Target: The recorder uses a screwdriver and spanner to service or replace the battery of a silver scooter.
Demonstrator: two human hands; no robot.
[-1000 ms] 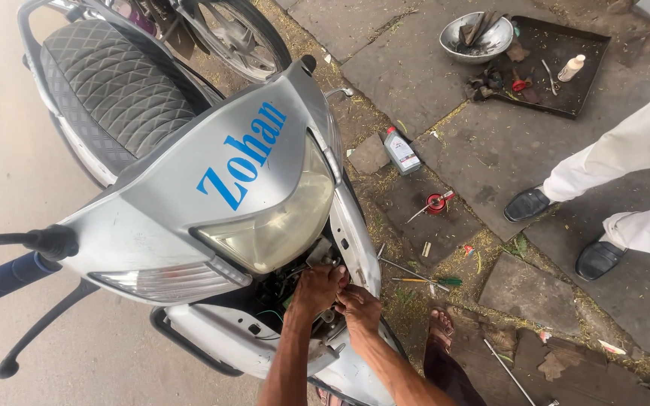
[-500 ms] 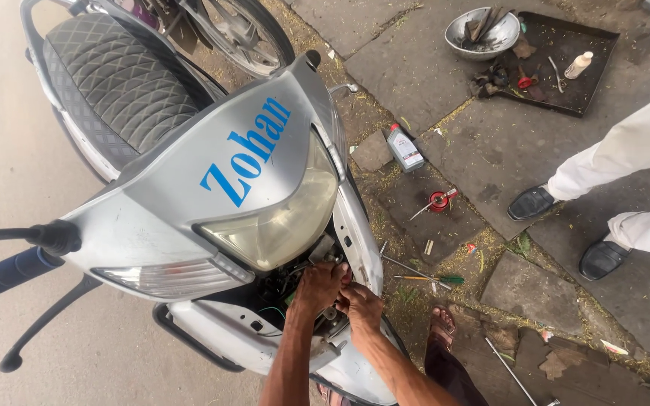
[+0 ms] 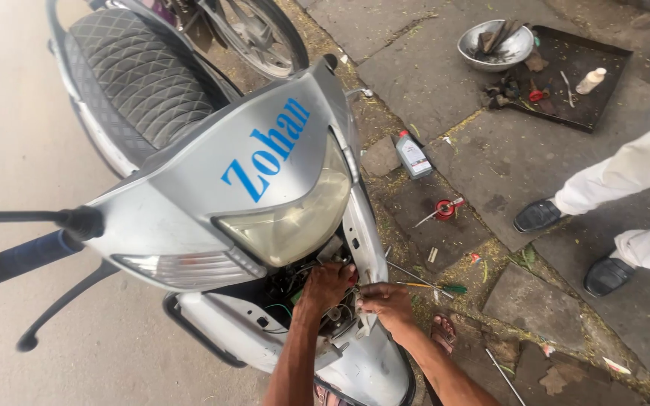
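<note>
A silver scooter stands in front of me with its front cowl (image 3: pixel 265 173) and headlight (image 3: pixel 295 218) tilted up. Below the headlight an open cavity shows dark wiring (image 3: pixel 283 289). My left hand (image 3: pixel 326 289) is curled into that cavity, with its fingertips hidden among the wires. My right hand (image 3: pixel 387 301) is right beside it, its fingers pinched together at the cavity's edge near the silver side panel (image 3: pixel 359 233). What either hand grips is too small to make out.
The handlebar grip (image 3: pixel 20 257) and brake lever (image 3: pixel 62 304) stick out at the left. On the paving to the right lie an oil bottle (image 3: pixel 413 154), a red tool (image 3: pixel 445 207), screwdrivers (image 3: pixel 430 286), a dark tray (image 3: pixel 566 75) and a metal bowl (image 3: pixel 494 43). Another person's shoes (image 3: pixel 539 215) are at the right.
Both hands stay at the wiring below the headlight with only small finger movement. The view has shifted slightly.
</note>
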